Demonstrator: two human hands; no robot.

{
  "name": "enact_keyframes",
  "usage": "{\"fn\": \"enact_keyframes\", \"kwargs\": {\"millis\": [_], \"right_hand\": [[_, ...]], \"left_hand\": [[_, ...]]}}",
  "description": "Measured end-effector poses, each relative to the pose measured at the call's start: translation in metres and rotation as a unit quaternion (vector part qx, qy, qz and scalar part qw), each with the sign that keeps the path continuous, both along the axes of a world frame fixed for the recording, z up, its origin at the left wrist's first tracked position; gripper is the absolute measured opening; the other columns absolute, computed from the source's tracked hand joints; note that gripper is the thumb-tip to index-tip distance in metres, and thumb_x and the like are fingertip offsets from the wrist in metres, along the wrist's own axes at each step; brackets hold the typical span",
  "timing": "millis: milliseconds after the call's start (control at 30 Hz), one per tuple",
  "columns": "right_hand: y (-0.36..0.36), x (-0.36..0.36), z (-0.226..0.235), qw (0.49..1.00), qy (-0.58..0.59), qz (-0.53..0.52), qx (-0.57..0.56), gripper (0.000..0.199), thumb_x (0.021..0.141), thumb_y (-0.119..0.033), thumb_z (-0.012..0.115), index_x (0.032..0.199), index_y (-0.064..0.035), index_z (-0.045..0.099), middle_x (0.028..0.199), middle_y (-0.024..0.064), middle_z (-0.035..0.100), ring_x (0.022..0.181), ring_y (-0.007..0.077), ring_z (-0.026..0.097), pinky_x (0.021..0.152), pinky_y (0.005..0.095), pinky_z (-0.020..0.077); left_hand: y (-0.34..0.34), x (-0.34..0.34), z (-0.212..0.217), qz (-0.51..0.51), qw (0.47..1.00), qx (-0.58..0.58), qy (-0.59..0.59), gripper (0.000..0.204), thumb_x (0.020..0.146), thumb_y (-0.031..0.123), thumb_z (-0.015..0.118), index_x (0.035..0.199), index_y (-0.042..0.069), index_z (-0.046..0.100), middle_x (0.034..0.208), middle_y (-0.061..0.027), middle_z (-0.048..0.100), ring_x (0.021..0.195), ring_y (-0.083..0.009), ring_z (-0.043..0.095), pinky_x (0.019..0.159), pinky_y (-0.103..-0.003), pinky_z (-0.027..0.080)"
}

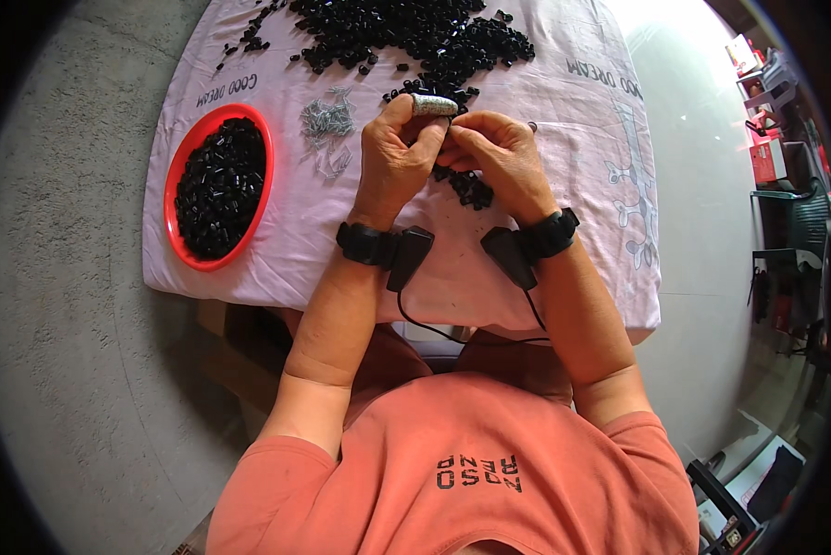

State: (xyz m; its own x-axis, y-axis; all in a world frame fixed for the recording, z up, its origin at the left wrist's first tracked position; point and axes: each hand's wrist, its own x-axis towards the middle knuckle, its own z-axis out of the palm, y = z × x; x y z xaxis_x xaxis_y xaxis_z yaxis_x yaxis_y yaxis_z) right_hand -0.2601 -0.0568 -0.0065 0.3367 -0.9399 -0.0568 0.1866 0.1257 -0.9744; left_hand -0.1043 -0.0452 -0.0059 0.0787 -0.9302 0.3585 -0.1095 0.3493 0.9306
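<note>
My left hand [399,159] and my right hand [505,159] meet over the table, fingertips close together. A patterned, silvery-grey wrap [434,105] covers one finger of my left hand. That hand is closed in a pinch, apparently on a small black piece mostly hidden by the fingers. My right thumb and fingers also pinch at the same spot; what they grip is too small to make out. Beneath and just in front of the hands lie loose black pieces [471,190]. Left of my left hand is a small heap of thin, clear or silvery bits [328,118].
A red oval basin [269,176] full of small black pieces stands at the left. Across the table's far side spreads a large pile of black pieces [388,32]. A pale pink printed cloth [573,157] covers the table. A dark green chair [809,222] is at the right.
</note>
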Motion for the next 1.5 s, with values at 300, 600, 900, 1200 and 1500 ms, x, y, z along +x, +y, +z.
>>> {"fn": "enact_keyframes", "kwargs": {"millis": [300,600,900,1200,1500], "right_hand": [[-0.001,-0.001,0.0,1.0,0.001,-0.005,0.024,0.017,0.095,-0.012,0.062,0.105,0.0005,0.066,0.09,0.0097,0.071,0.078,0.0166,0.071,0.068,0.0251,0.0572],[-0.002,-0.002,0.001,0.999,-0.026,-0.017,0.033,0.016,0.095,-0.012,0.062,0.104,0.0003,0.066,0.09,0.0096,0.07,0.077,0.0168,0.071,0.068,0.0258,0.0575],[-0.001,-0.001,0.001,0.999,-0.041,-0.017,0.031,0.017,0.096,-0.013,0.062,0.104,0.0005,0.066,0.091,0.008,0.07,0.077,0.0148,0.07,0.067,0.0239,0.0576],[-0.001,0.0,0.0,0.998,-0.043,-0.019,0.035,0.017,0.096,-0.014,0.062,0.105,0.0005,0.066,0.089,0.0077,0.071,0.077,0.014,0.07,0.067,0.0233,0.0571],[-0.001,-0.001,0.001,1.0,-0.016,0.0,0.014,0.017,0.097,-0.014,0.06,0.104,0.0003,0.066,0.089,0.0076,0.071,0.076,0.0134,0.069,0.067,0.0227,0.0554]], "left_hand": [[0.0,0.004,0.001,0.032,0.999,-0.002,0.014,0.013,0.088,-0.001,0.059,0.098,0.0,0.067,0.086,-0.0043,0.07,0.076,-0.0073,0.062,0.069,-0.024,0.051],[0.0,0.005,0.0,0.02,0.999,0.02,-0.02,0.013,0.086,0.0,0.059,0.095,0.0,0.068,0.083,-0.005,0.067,0.075,-0.0083,0.061,0.067,-0.026,0.051],[-0.005,0.005,-0.01,0.029,0.998,-0.033,-0.045,0.012,0.084,-0.001,0.061,0.094,0.0,0.068,0.084,-0.0082,0.065,0.074,-0.0138,0.064,0.068,-0.027,0.052],[-0.003,0.003,-0.006,0.029,0.999,-0.027,-0.034,0.011,0.084,-0.001,0.061,0.094,-0.002,0.067,0.088,-0.0089,0.066,0.077,-0.0139,0.067,0.069,-0.027,0.054],[0.0,0.003,0.0,-0.016,0.999,0.029,0.007,0.006,0.088,0.002,0.063,0.094,0.0,0.066,0.083,-0.005,0.07,0.076,-0.0091,0.066,0.069,-0.025,0.054]]}}
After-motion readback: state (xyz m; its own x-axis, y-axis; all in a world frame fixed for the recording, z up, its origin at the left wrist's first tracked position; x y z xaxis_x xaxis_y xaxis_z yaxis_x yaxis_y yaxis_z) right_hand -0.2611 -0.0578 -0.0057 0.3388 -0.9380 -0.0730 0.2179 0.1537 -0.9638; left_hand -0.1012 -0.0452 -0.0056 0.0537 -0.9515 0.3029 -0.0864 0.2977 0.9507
